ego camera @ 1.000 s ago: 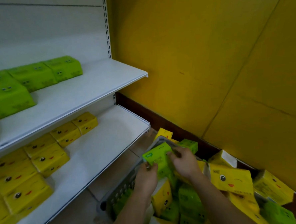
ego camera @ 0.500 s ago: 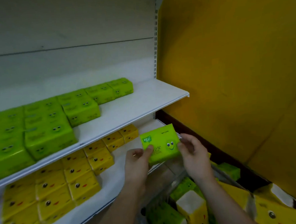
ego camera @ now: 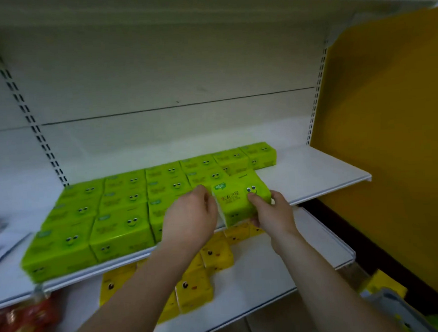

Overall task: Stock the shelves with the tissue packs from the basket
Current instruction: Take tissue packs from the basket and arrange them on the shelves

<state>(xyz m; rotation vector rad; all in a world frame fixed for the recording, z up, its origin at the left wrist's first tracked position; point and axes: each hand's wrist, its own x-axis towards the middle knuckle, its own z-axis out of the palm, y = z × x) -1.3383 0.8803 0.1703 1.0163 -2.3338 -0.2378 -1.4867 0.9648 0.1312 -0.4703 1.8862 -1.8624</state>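
A person is holding one green tissue pack between both hands just right of the frame's centre, at the front edge of the middle shelf. The left hand is gripping the pack's left end with curled fingers, and the right hand is pinching its right side, thumb lying on the printed top face near the cartoon eyes. The pack is sitting slightly tilted, its near face overhanging the shelf lip, so it does not look set down yet.

Rows of green packs are already lying flat on that shelf, running from the left of the frame toward the centre, with a back row reaching further right. Bare shelf is showing to the right of them. Yellow packs are filling part of the lower shelf beneath the forearms. The basket is only partly showing at the lower right corner.

The step in hand appears to be placing this pack at the right end of the front green rows. The next move probably calls for sliding it back and left until it is sitting square against its neighbours, then letting go with both hands and reaching down to the basket for another pack.
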